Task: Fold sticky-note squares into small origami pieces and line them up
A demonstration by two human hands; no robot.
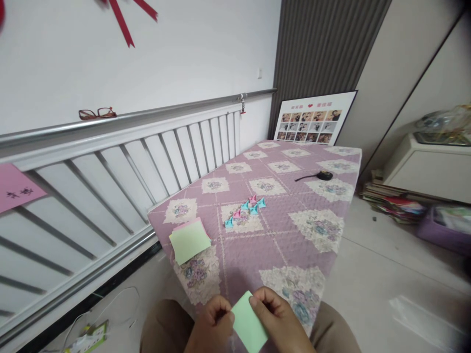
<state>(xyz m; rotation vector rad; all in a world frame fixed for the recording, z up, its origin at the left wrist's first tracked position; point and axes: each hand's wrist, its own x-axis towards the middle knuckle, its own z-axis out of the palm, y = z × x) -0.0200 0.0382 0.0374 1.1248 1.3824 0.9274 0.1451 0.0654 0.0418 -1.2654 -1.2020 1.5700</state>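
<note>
the left hand point(216, 318) and the right hand point(278, 316) both pinch a green sheet point(249, 323), which is held at the near end of the table point(241, 264), between the person's knees point(165, 326). the left thumb and fingers are pressed together on the sheet's left edge; the right thumb lies flat over its upper right part, with the fingers curled behind. the sheet is tilted, one corner pointing away from the person.

a paper stack point(189, 241) lies well to the left on the table, close to its left edge, with pale green on top and a strip of pink showing along the back. beyond the hands and to the right of the stack, six small pieces point(253, 210), two pink and four blue, sit near one another in a slanting group. they are too small to tell their exact shape. farther off, toward the right edge, lies a black round thing point(325, 175) with a thin strap reaching left.

the table has a purple flowered cover. along its left side runs a white radiator point(176, 149), and glasses point(97, 113) rest on the pipe point(154, 116) above it. a photo board point(312, 117) leans behind the far end.
</note>
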